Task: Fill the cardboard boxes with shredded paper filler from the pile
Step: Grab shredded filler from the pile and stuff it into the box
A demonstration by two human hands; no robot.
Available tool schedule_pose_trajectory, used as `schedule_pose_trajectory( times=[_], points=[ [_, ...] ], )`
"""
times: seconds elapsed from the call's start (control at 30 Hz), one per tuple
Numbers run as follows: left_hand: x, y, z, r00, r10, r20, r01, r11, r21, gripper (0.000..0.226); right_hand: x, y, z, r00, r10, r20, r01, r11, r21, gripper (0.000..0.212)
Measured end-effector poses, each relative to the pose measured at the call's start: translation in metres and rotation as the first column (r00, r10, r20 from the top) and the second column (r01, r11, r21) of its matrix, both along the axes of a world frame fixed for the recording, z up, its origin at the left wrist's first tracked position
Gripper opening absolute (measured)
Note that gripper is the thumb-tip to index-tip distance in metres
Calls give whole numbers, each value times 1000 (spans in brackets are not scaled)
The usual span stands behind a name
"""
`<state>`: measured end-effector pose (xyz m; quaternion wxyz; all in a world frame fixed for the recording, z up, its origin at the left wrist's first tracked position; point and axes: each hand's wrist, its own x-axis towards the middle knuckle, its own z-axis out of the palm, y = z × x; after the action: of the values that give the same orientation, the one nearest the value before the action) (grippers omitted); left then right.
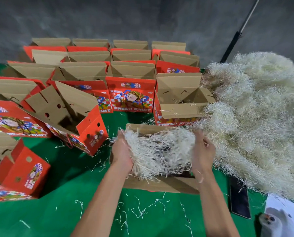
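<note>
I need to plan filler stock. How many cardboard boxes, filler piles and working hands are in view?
Cardboard boxes: 16, though the back rows overlap, so this is approximate
Shredded paper pile: 1
Hands: 2, left hand and right hand
Total: 19

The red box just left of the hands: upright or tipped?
Tipped. The red box leans, its open top turned up and leftward, its base edge on the green cloth. Inside looks empty.
</note>
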<state>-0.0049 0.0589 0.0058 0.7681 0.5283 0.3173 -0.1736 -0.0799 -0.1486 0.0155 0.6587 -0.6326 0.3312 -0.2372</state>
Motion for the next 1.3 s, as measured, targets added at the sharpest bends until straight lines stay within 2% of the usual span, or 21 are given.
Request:
schedule_pose_trajectory(
  times=[0.07, 0.1, 0.17, 0.2, 0.23, 0.3, 0.33, 0.37, 0.43, 0.53, 0.57, 0.63, 0.73, 0.8, 0.87, 0.97, 1.0, 1.1, 1.17, 1.27, 1.3],
  points=[
    [-9, -12, 0, 999, -44, 0, 43, 992, -120, 54, 0, 18, -2, 987, 155, -50, -163, 960, -230, 42],
    [-12, -15, 1, 999, -47, 13, 48, 983, -178, 53, -1, 23, -6, 978, 186, -99, -210, 900, -381, 48],
    [-12, -17, 2, 998, -29, 52, 39, 975, -219, 46, -4, 25, -11, 988, 53, -144, -136, 741, -658, 49],
    [-13, -18, 2, 997, -32, 70, 46, 976, -214, 42, -5, 26, -10, 993, -19, -119, -72, 700, -711, 47],
    [-14, -20, 3, 995, -51, 85, 67, 978, -195, 39, -5, 31, -9, 995, -5, -101, -67, 716, -695, 46],
    [-24, -30, 4, 990, -92, 105, 102, 990, -95, 45, -2, 51, -8, 971, 233, -56, -227, 822, -522, 50],
    [-30, -36, 3, 987, -113, 111, 114, 993, -9, 52, 0, 63, -6, 946, 315, -73, -312, 828, -465, 52],
    [-36, -42, 1, 981, -152, 123, 142, 986, 93, 58, 1, 73, -7, 938, 333, -92, -337, 822, -460, 52],
    [-45, -51, -2, 966, -212, 150, 169, 952, 255, 58, 5, 81, -9, 956, 285, -65, -279, 826, -491, 46],
    [-40, -50, -5, 965, -189, 181, 110, 920, 376, 45, 5, 73, -7, 955, 296, -14, -273, 859, -432, 49],
    [-36, -48, -5, 964, -184, 191, 96, 912, 398, 53, 6, 69, -8, 954, 299, -8, -275, 867, -416, 51],
    [-30, -43, -5, 970, -183, 160, 112, 921, 374, 68, 5, 66, -10, 967, 254, -2, -234, 887, -397, 53],
    [-20, -28, -2, 993, -26, 112, -7, 958, 287, 55, 3, 58, -13, 991, 133, -3, -128, 948, -291, 53],
    [-13, -14, -1, 994, 13, 107, -45, 953, 300, 73, 1, 44, -17, 999, 36, -10, -37, 970, -239, 52],
    [-15, -16, 0, 980, -131, 148, 80, 949, 306, 92, 2, 42, -16, 999, 48, -16, -51, 968, -245, 53],
    [-35, -44, 2, 922, -364, 134, 312, 901, 301, 112, 6, 68, -9, 971, 239, -12, -231, 925, -301, 49],
    [-39, -49, 0, 918, -376, 123, 319, 888, 332, 106, 7, 73, -9, 963, 267, -29, -262, 913, -314, 49],
    [-34, -48, -6, 923, -351, 159, 252, 861, 441, 58, 4, 64, -10, 962, 268, -57, -273, 922, -275, 57],
    [-27, -41, -6, 915, -376, 146, 280, 852, 443, 57, 1, 57, -9, 967, 248, -64, -256, 944, -206, 58],
    [-22, -28, -4, 945, -307, 110, 259, 911, 322, 103, 2, 50, -12, 986, 151, -70, -157, 984, -88, 53],
    [-19, -25, -7, 952, -285, 111, 239, 920, 310, 112, 3, 46, -13, 988, 134, -79, -139, 988, -64, 48]
  ],
)
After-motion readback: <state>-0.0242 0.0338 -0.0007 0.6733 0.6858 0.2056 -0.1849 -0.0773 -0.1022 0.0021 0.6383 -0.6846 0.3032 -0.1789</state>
